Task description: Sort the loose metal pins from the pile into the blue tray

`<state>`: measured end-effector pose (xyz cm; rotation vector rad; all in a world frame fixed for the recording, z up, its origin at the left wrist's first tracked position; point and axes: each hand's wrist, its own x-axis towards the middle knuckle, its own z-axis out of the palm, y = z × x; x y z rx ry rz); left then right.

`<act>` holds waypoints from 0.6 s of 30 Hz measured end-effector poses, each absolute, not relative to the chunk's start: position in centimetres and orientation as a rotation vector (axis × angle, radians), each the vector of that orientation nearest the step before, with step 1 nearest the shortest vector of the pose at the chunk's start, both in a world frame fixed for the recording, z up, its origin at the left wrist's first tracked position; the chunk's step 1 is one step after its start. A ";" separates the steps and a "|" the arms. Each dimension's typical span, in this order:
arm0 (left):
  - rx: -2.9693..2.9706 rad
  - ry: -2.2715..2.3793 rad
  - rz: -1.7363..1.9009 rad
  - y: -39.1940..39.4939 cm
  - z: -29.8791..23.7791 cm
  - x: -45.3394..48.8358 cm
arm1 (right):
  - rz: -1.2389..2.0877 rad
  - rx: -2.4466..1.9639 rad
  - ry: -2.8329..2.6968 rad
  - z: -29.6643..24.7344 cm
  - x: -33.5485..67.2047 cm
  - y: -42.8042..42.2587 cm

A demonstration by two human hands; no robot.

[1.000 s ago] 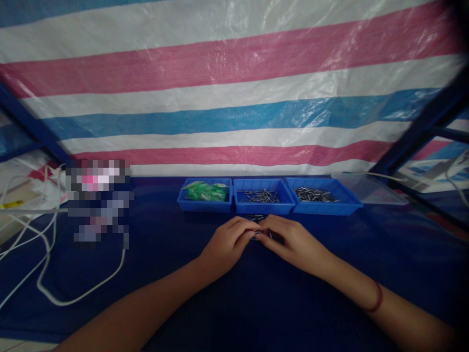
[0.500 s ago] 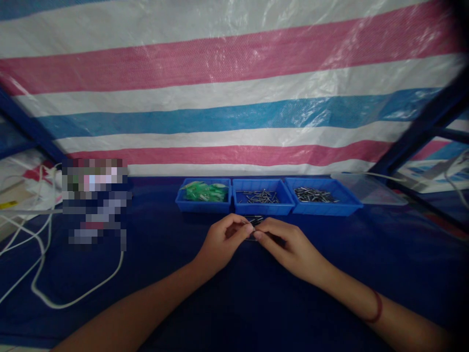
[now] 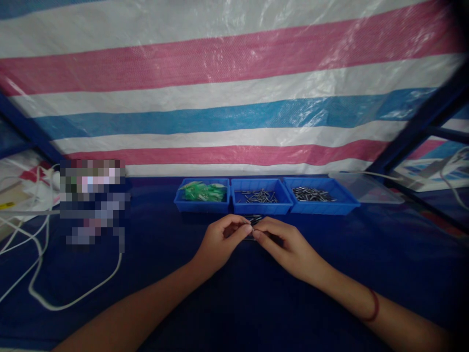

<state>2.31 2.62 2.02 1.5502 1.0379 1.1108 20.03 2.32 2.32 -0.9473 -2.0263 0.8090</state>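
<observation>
My left hand (image 3: 220,241) and my right hand (image 3: 284,243) meet fingertip to fingertip over the dark blue cloth, just in front of three blue bins. Both pinch something small and dark between them that I cannot make out. A few small metal pins (image 3: 255,219) lie on the cloth right behind the fingertips. The left bin (image 3: 202,204) holds green plastic pieces, the middle bin (image 3: 261,205) holds loose metal pins, and the right bin (image 3: 322,205) holds short metal rods.
A white cable (image 3: 73,293) loops over the cloth at left beside a blurred-out patch. A clear plastic lid (image 3: 366,188) lies right of the bins. A striped tarp (image 3: 234,98) hangs behind. Dark blue frame bars (image 3: 414,132) slant at both sides.
Both hands have lifted slightly and drawn their fingertips into a tighter pinch; the whole view has drifted a little left.
</observation>
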 end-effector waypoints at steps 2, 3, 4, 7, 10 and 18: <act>1.537 1.036 1.119 2.6 2.0 2.3 | 0.819 -0.953 -2.018 2.3 20.0 2.3; 1.536 1.033 1.122 2.7 2.0 2.3 | 0.825 -0.954 -2.016 2.3 20.0 2.3; 1.536 1.031 1.125 2.7 1.9 2.3 | 0.829 -0.954 -2.011 2.3 20.0 2.3; 1.541 1.027 1.129 2.7 1.8 2.3 | 0.838 -0.952 -2.000 2.4 20.0 2.3; 1.537 1.024 1.125 2.7 1.7 2.4 | 0.852 -0.954 -1.995 2.4 19.9 2.3; 1.564 1.016 1.108 2.6 2.0 2.4 | 0.869 -0.973 -1.981 2.0 20.0 2.3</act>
